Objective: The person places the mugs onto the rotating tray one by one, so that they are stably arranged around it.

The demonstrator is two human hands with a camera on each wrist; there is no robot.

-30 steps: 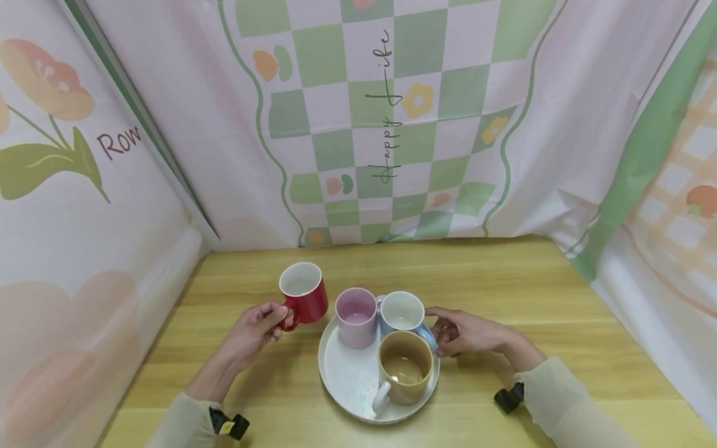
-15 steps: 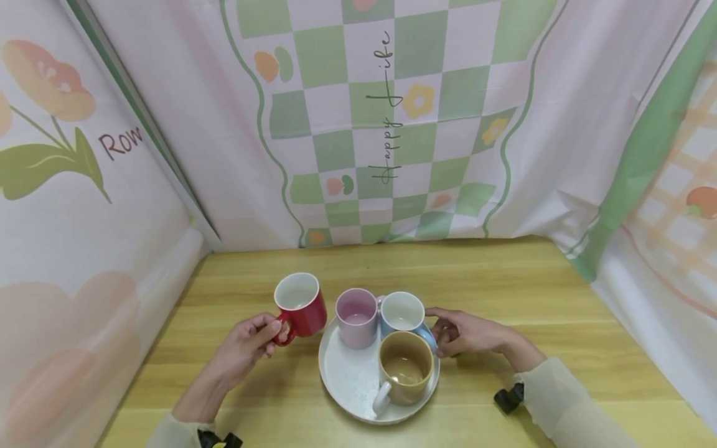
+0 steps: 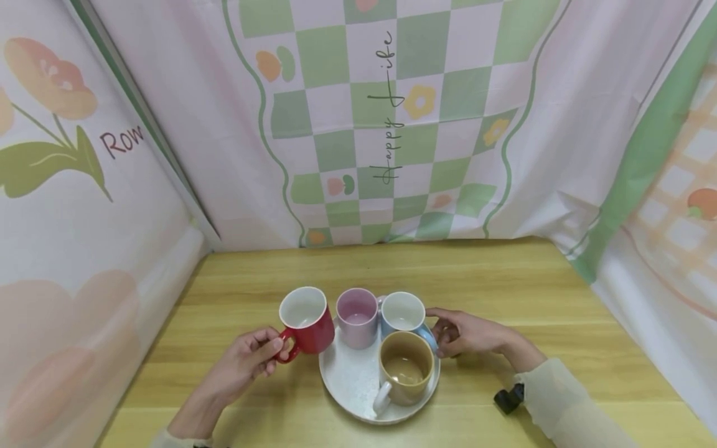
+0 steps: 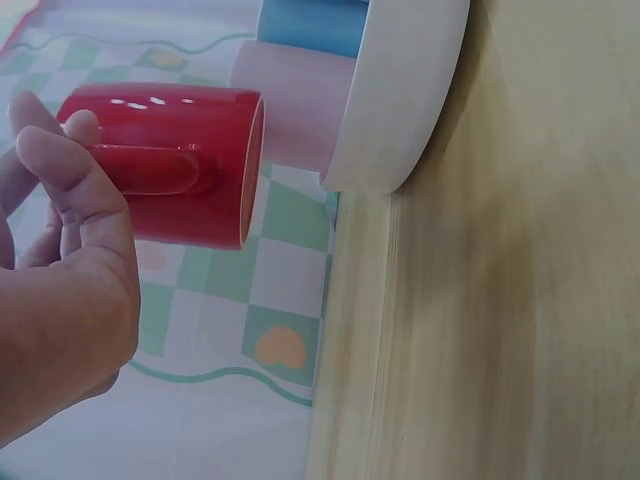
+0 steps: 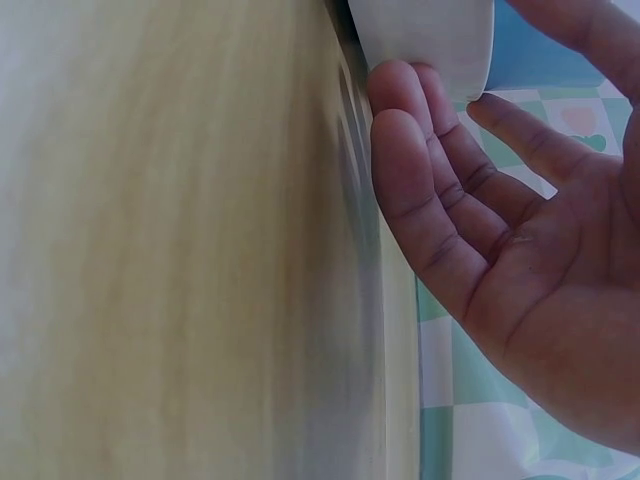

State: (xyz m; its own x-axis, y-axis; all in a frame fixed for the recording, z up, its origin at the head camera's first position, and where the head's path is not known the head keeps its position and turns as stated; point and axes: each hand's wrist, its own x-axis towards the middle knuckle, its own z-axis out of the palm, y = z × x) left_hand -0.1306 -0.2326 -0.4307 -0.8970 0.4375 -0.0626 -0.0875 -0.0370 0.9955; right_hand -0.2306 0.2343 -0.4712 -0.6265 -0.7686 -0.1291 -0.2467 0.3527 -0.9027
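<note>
My left hand [image 3: 246, 361] grips the handle of a red mug [image 3: 315, 330] with a white inside, held in the air at the left edge of a round white tray [image 3: 347, 386]. In the left wrist view the red mug [image 4: 170, 200] hangs beside the pink mug [image 4: 290, 105]. On the tray stand a pink mug [image 3: 358, 330], a light blue mug [image 3: 403, 311] and a tan mug [image 3: 406, 367] with a white handle. My right hand [image 3: 470, 333] lies at the tray's right side by the blue mug; in the right wrist view its relaxed fingertips [image 5: 395, 90] touch the tray's wall [image 5: 430, 40].
The tray rests on a wooden table [image 3: 269, 410]. Printed cloth [image 3: 375, 155] hangs behind the table and at both sides. A bare part of the tray lies at its front left, left of the tan mug.
My left hand has brought the red mug nearer, then to the right, up to the tray's left edge. The right hand and the other mugs stay where they were.
</note>
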